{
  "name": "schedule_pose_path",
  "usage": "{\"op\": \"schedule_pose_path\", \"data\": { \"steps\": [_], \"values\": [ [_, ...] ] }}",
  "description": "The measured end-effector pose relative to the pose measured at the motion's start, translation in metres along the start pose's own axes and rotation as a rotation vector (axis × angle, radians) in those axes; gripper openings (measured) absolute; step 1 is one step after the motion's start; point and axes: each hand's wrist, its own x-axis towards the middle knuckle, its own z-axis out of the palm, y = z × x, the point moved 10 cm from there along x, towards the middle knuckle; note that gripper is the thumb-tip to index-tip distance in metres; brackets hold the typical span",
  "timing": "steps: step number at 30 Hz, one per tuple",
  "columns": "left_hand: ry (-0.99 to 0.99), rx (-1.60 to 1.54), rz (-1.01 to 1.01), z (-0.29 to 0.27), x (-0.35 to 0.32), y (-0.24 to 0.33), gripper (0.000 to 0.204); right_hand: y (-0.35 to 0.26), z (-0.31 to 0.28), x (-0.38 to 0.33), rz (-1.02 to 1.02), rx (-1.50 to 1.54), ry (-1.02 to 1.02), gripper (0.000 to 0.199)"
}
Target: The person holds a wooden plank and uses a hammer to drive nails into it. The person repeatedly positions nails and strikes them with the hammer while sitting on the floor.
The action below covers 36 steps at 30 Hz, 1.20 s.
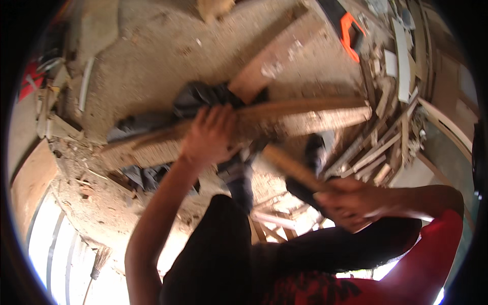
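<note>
A long, rough wooden beam (305,119) lies crosswise in front of me, its right end lit. My left hand (209,134) grips it left of its middle, fingers wrapped over the far edge. In my right hand (351,201) is a hammer (292,165), held by its pale wooden handle. Its dark metal head is close to the beam's near side, right of my left hand; blur hides whether they touch. Beyond the beam, a wide board (277,56) slants away, and dark crumpled cloth (201,99) lies beside that board's near end.
A handsaw (351,35) with an orange and black handle lies at the far right. Scrap wood (376,147) is piled along the right side. A broom (99,262) stands at the lower left. Sawdust and chips cover the dirt floor (152,46).
</note>
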Motion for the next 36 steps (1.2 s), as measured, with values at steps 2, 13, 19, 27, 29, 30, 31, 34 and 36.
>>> {"op": "schedule_pose_path", "data": {
  "steps": [2, 13, 19, 27, 29, 30, 31, 34, 36],
  "values": [
    [-0.013, 0.024, -0.035, 0.000, -0.008, 0.003, 0.079, -0.008, -0.030, -0.045, -0.089, -0.132, 0.300, 0.028],
    [0.459, -0.104, -0.277, -0.058, -0.032, 0.004, 0.082, 0.021, -0.181, -0.064, -0.833, -0.832, 1.290, 0.059],
    [1.124, -0.974, -1.180, -0.016, -0.171, -0.024, 0.097, 0.055, -0.174, -0.032, -0.794, -0.598, 1.161, 0.040],
    [1.213, -1.630, -1.394, 0.058, -0.146, -0.044, 0.079, 0.041, -0.156, -0.035, -1.284, -0.659, 1.102, 0.028],
    [1.220, -1.618, -1.484, 0.060, -0.135, -0.047, 0.080, 0.034, -0.164, -0.021, -1.311, -0.740, 1.015, 0.034],
    [1.223, -1.609, -1.530, 0.058, -0.133, -0.047, 0.081, 0.031, -0.165, -0.018, -1.287, -0.744, 0.988, 0.037],
    [1.252, -1.583, -1.604, 0.056, -0.134, -0.047, 0.075, 0.029, -0.165, -0.018, -1.265, -0.743, 0.967, 0.040],
    [1.344, -1.571, -1.666, 0.040, -0.135, -0.042, 0.063, 0.034, -0.163, -0.030, -1.219, -0.837, 1.058, 0.044],
    [1.404, -1.658, -1.490, 0.023, -0.125, -0.031, 0.061, 0.045, -0.159, -0.059, -1.243, -0.866, 1.179, 0.043]
  ]
}}
